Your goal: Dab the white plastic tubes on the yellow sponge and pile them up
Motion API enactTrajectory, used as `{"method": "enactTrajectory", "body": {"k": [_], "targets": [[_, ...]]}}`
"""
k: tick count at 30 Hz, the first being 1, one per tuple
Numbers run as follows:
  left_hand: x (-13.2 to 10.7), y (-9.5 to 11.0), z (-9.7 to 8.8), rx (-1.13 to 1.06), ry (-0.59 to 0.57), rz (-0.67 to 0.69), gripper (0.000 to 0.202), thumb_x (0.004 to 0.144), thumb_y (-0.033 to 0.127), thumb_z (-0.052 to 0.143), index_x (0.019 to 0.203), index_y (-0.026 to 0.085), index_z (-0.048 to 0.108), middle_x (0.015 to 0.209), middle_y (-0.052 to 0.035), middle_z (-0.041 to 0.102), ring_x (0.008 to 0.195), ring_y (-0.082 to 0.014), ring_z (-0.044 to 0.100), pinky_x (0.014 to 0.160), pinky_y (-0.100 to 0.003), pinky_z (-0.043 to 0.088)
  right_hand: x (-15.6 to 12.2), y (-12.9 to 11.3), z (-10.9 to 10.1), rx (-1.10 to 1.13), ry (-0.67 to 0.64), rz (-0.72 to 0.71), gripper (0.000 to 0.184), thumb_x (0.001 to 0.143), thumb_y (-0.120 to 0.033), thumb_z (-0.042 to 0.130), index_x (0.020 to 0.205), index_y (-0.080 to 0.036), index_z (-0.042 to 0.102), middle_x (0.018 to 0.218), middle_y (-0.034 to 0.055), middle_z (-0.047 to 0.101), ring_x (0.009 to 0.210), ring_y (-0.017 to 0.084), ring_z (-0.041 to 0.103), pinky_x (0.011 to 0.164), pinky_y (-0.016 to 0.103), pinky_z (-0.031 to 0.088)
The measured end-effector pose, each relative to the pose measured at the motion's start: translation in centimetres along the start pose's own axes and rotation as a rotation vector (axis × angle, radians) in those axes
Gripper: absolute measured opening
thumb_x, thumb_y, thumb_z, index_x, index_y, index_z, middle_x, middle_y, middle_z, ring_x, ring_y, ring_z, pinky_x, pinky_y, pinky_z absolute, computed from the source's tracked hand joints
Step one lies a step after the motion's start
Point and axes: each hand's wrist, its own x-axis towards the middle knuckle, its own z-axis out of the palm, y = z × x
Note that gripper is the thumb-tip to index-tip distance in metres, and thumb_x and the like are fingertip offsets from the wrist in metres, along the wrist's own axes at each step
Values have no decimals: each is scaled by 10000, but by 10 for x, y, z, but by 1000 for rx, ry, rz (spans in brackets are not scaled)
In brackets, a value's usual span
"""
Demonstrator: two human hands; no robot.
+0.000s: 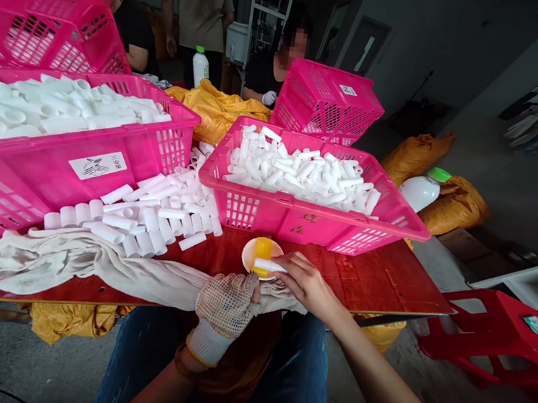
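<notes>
My right hand, bare, pinches a small white tube between thumb and fingers. The tube lies level over a small white dish with a yellow piece in it. My left hand wears a dotted knit glove and is closed just in front of the dish. Whatever its fingers hold, if anything, is hidden. Beneath both hands a crumpled pale cloth runs along the table's front edge. Many loose white tubes are heaped on the table to the left of the dish.
A pink basket of short white pieces stands behind the dish. Another pink basket, full of wider tubes, stands at left. Further baskets, yellow sacks and co-workers are behind. A red stool stands right of the red table.
</notes>
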Motion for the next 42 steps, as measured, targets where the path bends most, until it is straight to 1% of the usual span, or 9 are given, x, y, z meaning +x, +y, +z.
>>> {"method": "enactTrajectory", "body": {"k": [5,11,16,22,27,31,36,39,42], "targets": [[-5,-1,1,19,9,31,147,943,232,555,911,200,694,757,-15,717,678,-217,645,678,-397,439,-4,-4,2,-65,30,41,355,1031,-334,508,1361,-232,590,1240,138,610,1176,255,641,1000,420,578],[-15,-1,0,-9,-75,23,130,904,254,617,1000,219,698,880,-59,726,801,-248,651,800,-420,471,-5,-5,0,-112,-45,29,356,1047,-276,453,1380,-250,578,1223,132,640,1147,267,666,1003,451,582],[-11,0,-1,1,-66,18,127,910,270,618,989,217,702,864,-50,730,746,-229,647,742,-401,474,-6,-8,2,-114,-34,59,401,1039,-293,483,1437,-251,515,1254,141,618,1161,271,662,1001,454,586],[-9,1,1,21,54,6,102,912,218,600,922,201,699,785,-34,729,705,-221,654,733,-390,473,-9,-7,4,-124,-53,51,376,1050,-274,447,1413,-270,546,1239,121,632,1156,269,666,1026,459,573],[-14,-1,2,11,25,36,130,902,237,609,993,195,692,844,-53,734,747,-246,654,733,-404,460,-7,-12,0,-115,-64,113,404,1029,-311,509,1428,-252,508,1247,132,615,1130,280,678,980,460,597],[-16,-2,3,-13,19,25,142,890,252,625,1009,208,691,867,-57,743,773,-253,662,769,-415,455,-7,-17,-2,-102,-57,130,333,1046,-298,456,1358,-255,565,1209,123,633,1095,268,693,967,443,601],[-13,-3,3,-22,-79,-24,126,899,243,602,990,222,687,858,-51,741,792,-251,666,760,-403,447,-8,-19,-3,-94,-92,132,374,1029,-301,501,1398,-257,545,1249,118,618,1113,268,690,995,448,586],[-11,3,-3,-20,-100,-70,134,927,260,571,972,211,687,816,-52,725,760,-250,658,746,-406,448,-11,-19,2,-91,-41,168,386,1010,-323,537,1393,-276,536,1230,112,626,1089,283,698,950,452,605],[-5,10,-15,-12,-101,-95,149,950,261,548,943,215,689,806,-45,721,725,-236,650,722,-390,449,-13,-20,7,-60,-21,171,320,1033,-317,468,1324,-279,594,1190,110,648,1055,281,706,926,436,606]]}}
